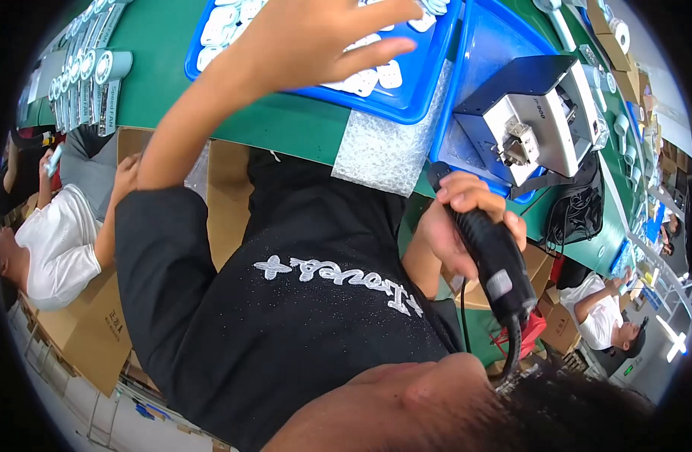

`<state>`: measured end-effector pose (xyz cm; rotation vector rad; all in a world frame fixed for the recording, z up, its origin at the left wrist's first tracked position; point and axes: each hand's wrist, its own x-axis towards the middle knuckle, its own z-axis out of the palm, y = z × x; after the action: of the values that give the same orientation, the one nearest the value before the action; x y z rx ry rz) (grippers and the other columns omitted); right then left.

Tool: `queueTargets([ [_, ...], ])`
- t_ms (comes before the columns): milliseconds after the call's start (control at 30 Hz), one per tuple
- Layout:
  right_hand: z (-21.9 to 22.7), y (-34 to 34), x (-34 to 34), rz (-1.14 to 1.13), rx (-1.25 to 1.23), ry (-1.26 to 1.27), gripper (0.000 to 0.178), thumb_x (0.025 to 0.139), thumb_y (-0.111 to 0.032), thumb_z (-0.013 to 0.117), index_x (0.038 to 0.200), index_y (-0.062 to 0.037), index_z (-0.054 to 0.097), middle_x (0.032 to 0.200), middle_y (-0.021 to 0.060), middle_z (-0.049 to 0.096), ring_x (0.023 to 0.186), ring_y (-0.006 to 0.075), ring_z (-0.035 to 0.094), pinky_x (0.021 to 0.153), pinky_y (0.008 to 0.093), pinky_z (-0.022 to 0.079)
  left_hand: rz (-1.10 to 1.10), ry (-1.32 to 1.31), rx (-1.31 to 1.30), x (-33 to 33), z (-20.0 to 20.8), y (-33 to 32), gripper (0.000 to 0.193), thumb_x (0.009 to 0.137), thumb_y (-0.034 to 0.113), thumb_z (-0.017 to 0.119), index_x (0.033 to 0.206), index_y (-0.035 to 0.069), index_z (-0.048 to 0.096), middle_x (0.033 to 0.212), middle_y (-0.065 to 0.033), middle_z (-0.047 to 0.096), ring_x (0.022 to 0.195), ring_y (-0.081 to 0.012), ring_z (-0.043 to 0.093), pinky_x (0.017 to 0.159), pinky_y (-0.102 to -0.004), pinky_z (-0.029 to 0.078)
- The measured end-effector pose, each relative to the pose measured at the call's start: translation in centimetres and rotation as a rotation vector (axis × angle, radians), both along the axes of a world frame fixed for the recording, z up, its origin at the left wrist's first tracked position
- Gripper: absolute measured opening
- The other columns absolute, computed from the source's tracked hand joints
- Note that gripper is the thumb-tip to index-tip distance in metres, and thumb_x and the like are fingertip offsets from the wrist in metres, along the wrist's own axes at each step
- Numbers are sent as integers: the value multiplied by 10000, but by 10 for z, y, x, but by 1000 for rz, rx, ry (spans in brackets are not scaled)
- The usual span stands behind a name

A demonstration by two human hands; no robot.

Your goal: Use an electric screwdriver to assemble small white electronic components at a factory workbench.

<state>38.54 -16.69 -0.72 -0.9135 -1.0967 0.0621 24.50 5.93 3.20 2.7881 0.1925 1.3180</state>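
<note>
My left hand [316,41] reaches over a blue tray [423,79] at the table's far side. Its fingers are stretched out and apart, and nothing shows between them. Small white plastic parts [365,81] lie in the tray under and around this hand, which covers some of them. Nearer me on the right, my right hand [439,235] is wrapped round a black corded electric screwdriver [500,260]. The screwdriver is tilted, one end toward the table and the cord end toward me. Its bit cannot be made out.
A black-and-white box machine with a metal mechanism [538,132] stands by a second blue tray [445,124]. Bubble wrap [376,151] hangs over the green table's edge [286,120]. Light-blue handheld fans [112,68] line the left. A black bag [576,211] sits right; co-workers sit on both sides.
</note>
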Motion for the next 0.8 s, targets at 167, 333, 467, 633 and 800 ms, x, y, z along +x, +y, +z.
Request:
queueTargets([
  [167, -12, 0, 3, -77, 22, 14, 781, 832, -796, 438, 1271, -153, 381, 684, 85, 552, 513, 193, 547, 436, 328, 437, 145, -9, -143, -58, -5, -31, 185, 843, 214, 663, 947, 61, 653, 1047, -107, 627, 925, -244, 597, 808, -341, 469],
  [333, -7, 3, 1, -74, 61, -25, 773, 835, -812, 395, 1256, -164, 380, 692, 84, 553, 502, 193, 542, 430, 327, 433, 386, -259, -330, -108, -51, -63, 130, 799, 69, 662, 925, 61, 690, 1101, -71, 647, 983, -222, 592, 858, -314, 480],
  [467, 13, -10, -1, -62, 146, -27, 750, 861, -774, 410, 1280, -153, 375, 701, 92, 548, 495, 196, 536, 435, 335, 452, 593, -288, -352, -144, -67, -74, 154, 829, 59, 630, 975, 62, 681, 1103, -71, 645, 982, -224, 588, 867, -322, 477],
  [633, 43, -11, 5, -60, 308, -64, 756, 865, -781, 381, 1285, -152, 375, 684, 87, 530, 480, 195, 527, 434, 333, 454, 903, -263, -238, -198, -71, -73, 201, 841, 59, 624, 1037, 70, 667, 1106, -69, 645, 1002, -227, 578, 911, -337, 452],
  [800, 39, -9, -1, -68, 294, -43, 747, 866, -775, 396, 1282, -155, 375, 673, 91, 532, 472, 196, 528, 435, 330, 451, 1055, -236, -193, -232, -80, -69, 224, 838, 73, 635, 1062, 77, 655, 1117, -62, 639, 1032, -229, 569, 949, -349, 421],
])
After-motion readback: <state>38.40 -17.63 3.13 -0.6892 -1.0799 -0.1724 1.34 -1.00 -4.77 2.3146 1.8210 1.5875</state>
